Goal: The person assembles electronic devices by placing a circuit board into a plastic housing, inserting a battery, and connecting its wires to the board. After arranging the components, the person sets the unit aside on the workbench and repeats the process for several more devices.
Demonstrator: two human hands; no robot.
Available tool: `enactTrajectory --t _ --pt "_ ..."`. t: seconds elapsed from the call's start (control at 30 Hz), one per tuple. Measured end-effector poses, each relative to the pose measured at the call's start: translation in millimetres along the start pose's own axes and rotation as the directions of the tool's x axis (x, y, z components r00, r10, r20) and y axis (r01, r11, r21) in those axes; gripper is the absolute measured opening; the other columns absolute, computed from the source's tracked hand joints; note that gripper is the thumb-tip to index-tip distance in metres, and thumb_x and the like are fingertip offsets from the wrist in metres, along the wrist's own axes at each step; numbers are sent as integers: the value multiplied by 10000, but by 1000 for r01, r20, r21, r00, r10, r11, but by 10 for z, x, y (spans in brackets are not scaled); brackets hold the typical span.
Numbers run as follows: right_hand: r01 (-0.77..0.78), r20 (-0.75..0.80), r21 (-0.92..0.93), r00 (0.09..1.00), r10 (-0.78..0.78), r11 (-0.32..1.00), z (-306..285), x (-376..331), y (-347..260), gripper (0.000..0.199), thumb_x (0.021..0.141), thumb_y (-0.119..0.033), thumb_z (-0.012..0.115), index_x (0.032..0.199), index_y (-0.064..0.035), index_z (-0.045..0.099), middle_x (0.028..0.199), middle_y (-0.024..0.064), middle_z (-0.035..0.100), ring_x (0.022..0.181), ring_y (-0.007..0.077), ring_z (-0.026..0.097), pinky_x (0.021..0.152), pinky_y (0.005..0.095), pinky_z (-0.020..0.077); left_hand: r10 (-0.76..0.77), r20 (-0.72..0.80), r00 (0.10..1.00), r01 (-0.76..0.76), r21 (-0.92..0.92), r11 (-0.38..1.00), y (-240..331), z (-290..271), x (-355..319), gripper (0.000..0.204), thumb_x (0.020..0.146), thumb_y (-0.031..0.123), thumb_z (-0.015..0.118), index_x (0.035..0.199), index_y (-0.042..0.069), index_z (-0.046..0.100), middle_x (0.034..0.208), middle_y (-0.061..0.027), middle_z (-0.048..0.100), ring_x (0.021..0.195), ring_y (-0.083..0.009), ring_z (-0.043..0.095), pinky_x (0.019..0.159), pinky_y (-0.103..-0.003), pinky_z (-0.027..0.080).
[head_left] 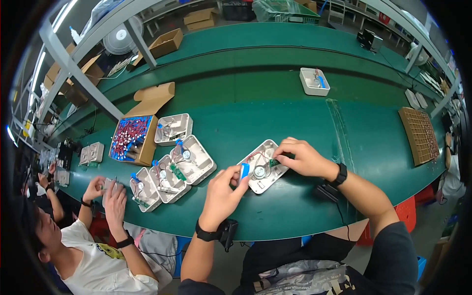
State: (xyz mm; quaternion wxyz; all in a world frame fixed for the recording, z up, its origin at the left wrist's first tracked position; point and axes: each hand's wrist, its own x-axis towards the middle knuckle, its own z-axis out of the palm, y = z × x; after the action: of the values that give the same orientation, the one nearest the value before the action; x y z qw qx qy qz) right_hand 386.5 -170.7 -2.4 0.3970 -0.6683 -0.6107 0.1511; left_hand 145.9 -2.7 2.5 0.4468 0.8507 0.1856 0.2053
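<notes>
In front of me a white plastic housing (268,186) lies slanted on the green table, with a round speaker (259,171) and thin red and black wires inside. My left hand (223,189) pinches a blue battery (244,170) at the near-left edge of the housing. At the far-right side of it, the fingers of my right hand (302,158) are closed on a small green circuit board (274,162). Both objects are partly covered by my fingers. Left of my hands stand several white housings (200,169) holding speakers, wires, blue pieces and green boards.
A carton (147,157) full of blue batteries with red wires is at the left. Another white housing (308,88) sits farther back. A brown partitioned tray (415,137) stands at right. A co-worker's hands (114,199) hold a pale part at left. A black device (328,191) lies beside my right forearm.
</notes>
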Motion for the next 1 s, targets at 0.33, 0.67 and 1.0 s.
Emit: enactTrajectory --t 0.33,0.67,1.0 --pt "244 79 -76 968 -238 967 -104 -273 -187 213 924 -30 749 1127 -93 759 1180 97 662 1120 293 622 962 403 529 -184 310 933 213 -60 975 -94 -58 -489 230 959 149 792 1141 24 726 865 -11 674 768 -94 601 704 -270 500" --pt "160 34 -173 987 -157 972 -23 -473 38 311 878 8 766 1160 -121 774 1089 102 700 1006 290 685 864 395 568 70 307 949 -143 224 964 23 317 -505 286 946 265 808 1156 75 764 898 -80 699 842 -269 686 780 -377 561" --pt "-52 -3 269 998 55 962 102 -696 9 158 965 23 666 1111 9 725 1010 102 723 891 186 698 760 307 539 370 -115 922 -292 420 859 -172 346 -78 305 1005 267 724 1221 57 678 1328 -180 610 1110 -389 656 941 -465 559"
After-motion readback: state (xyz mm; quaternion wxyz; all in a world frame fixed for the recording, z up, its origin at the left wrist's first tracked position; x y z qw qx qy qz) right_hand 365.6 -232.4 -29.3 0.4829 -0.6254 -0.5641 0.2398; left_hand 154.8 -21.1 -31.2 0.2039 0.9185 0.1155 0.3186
